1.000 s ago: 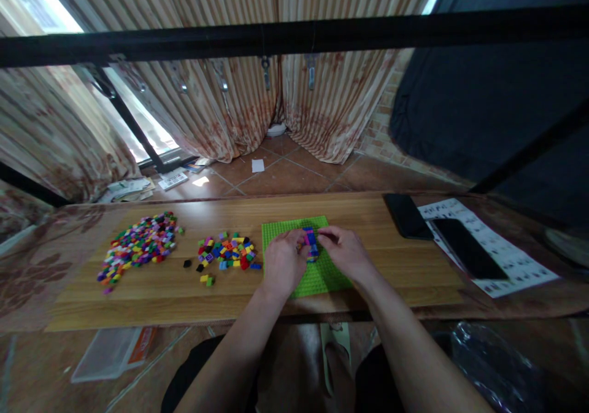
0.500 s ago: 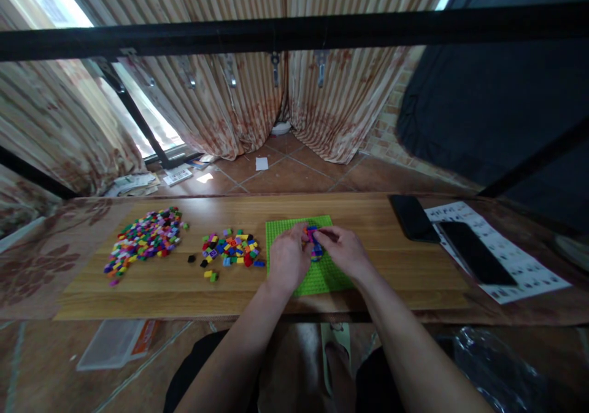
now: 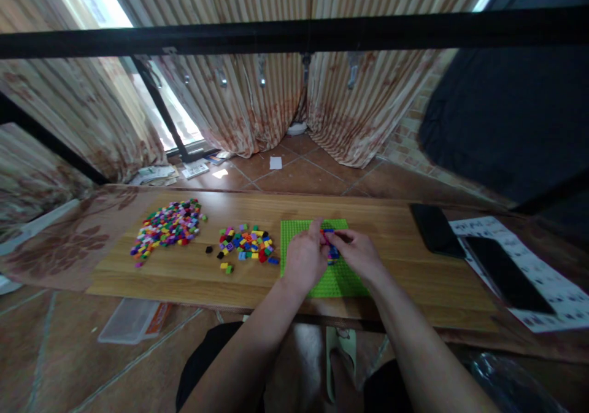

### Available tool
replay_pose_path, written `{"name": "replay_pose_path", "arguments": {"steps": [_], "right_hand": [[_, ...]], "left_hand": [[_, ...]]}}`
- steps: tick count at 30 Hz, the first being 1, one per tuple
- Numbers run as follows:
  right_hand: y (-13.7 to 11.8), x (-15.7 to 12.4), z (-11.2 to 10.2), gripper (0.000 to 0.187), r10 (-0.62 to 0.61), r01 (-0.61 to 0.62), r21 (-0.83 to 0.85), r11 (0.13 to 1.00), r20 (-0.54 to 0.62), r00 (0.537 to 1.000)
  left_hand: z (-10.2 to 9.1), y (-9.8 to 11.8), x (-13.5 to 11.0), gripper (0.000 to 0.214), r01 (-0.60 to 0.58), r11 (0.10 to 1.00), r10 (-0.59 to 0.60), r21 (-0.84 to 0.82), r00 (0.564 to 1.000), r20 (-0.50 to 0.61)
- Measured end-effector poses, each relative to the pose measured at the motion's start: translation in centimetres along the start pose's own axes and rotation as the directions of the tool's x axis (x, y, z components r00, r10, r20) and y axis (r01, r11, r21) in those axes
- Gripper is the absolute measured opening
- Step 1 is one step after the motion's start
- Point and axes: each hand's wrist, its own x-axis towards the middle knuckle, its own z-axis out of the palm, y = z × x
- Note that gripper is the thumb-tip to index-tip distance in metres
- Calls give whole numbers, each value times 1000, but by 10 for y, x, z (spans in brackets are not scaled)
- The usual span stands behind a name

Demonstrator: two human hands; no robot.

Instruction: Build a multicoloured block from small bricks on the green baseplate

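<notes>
On the green studded baseplate stands a small build of blue, purple and red toy bricks, partly covered by my fingers. My left hand is closed against the build's left side, its index finger pointing up and away. From the right, my right hand pinches at the top of the same build with thumb and forefinger. Which single brick lies between the fingertips is hidden.
Left of the baseplate lies a loose group of mixed bricks, with a larger brick pile farther left. Two dark phones, one on the wooden board, the other on a printed sheet, are at right. A black bar crosses ahead.
The whole scene has shifted rightward as the head turned left. My left index finger has lifted and straightened. Both hands stay at the brick build.
</notes>
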Motion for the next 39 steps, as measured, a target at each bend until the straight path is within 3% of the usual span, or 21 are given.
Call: {"name": "replay_pose_path", "arguments": {"steps": [8,18,26,28,30,32,36,39], "right_hand": [[11,4,2,40,127,-127,78,989,9,992],[6,5,5,39,248,-243,164,956,-10,969],[10,1,-2,40,281,-300,213,930,114,953],[11,1,-4,40,290,-313,248,917,125,949],[13,2,-5,40,294,-298,262,918,55,954],[13,3,-6,40,276,-258,260,930,-33,961],[13,3,-6,44,240,-214,253,943,-73,968],[12,4,-8,45,249,-218,267,939,-88,964]], "left_hand": [[0,4,-3,52,17,998,-18,53,1000,25],[0,4,-5,53,-19,998,18,52,1000,14],[-10,7,-8,53,-13,1000,13,-15,1000,-24],[-26,-6,-5,49,41,998,-46,-54,994,-98],[-50,-30,1,42,160,983,-174,-89,967,-188],[-79,-63,4,42,362,929,-371,-84,895,-249],[-122,-130,1,44,544,839,-519,18,810,-275],[-128,-161,-7,46,546,822,-516,164,835,-192]]}}
